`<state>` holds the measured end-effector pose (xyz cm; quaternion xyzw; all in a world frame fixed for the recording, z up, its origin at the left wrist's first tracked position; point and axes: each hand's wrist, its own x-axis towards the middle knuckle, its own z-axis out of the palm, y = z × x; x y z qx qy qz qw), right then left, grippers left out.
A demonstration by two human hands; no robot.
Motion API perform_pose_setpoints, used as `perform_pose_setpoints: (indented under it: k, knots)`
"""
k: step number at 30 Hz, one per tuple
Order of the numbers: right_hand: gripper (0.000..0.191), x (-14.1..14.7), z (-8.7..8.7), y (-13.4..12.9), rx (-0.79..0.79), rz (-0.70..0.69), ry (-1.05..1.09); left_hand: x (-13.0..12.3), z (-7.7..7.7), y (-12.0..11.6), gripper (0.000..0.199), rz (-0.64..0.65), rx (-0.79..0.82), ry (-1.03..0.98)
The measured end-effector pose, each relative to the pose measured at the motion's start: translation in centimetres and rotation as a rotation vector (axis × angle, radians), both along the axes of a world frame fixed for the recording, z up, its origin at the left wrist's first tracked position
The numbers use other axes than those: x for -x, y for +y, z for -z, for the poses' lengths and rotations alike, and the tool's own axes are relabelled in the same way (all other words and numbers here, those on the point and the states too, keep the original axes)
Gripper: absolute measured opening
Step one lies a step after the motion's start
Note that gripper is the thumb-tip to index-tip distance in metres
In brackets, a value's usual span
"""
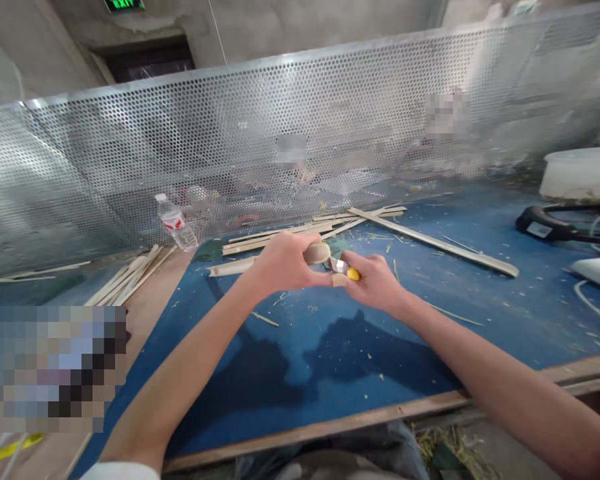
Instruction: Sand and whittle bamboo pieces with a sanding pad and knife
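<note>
My left hand [283, 262] grips a long pale bamboo strip [233, 267], whose curled, shaved end [317, 253] rises just past my fingers. My right hand [375, 283] is closed on a small knife with a yellow handle [353, 274]. Its short metal blade [339, 266] presses toward the bamboo close to my left thumb. Both hands are held together just above the blue work board [500, 327]. My fingers hide part of the strip and most of the knife handle.
Loose bamboo strips [300, 231] and a long slat [445, 243] lie beyond my hands among scattered shavings. A bamboo bundle [130, 277] rests at left. A plastic water bottle [177, 222] stands by a perforated metal screen [230, 147]. A black coil [545, 225] lies at right.
</note>
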<state>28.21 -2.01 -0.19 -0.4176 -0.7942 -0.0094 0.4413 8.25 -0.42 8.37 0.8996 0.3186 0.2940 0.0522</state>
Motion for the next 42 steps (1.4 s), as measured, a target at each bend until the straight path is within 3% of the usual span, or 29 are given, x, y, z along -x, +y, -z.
perform_pose_setpoints:
  k: [14, 20, 27, 35, 42]
  knots:
    - [0.009, -0.1, -0.1, 0.0, 0.067, -0.039, -0.027, -0.1, 0.5, 0.2, 0.046, 0.025, -0.031, 0.048]
    - [0.007, 0.1, -0.2, -0.3, 0.055, 0.050, -0.025, -0.1, 0.5, 0.0, 0.043, 0.049, -0.044, 0.029]
    - [0.017, -0.5, -0.7, 0.7, 0.153, 0.242, 0.068, -0.2, 0.5, 0.2, 0.045, 0.009, -0.091, -0.044]
    - [0.016, -0.1, -0.3, 0.0, 0.027, 0.044, 0.009, 0.0, -0.2, -0.2, 0.048, -0.004, -0.007, 0.000]
    - [0.017, -0.4, 0.2, 0.3, 0.017, -0.013, -0.027, -0.2, -0.1, -0.3, 0.047, 0.004, 0.010, 0.033]
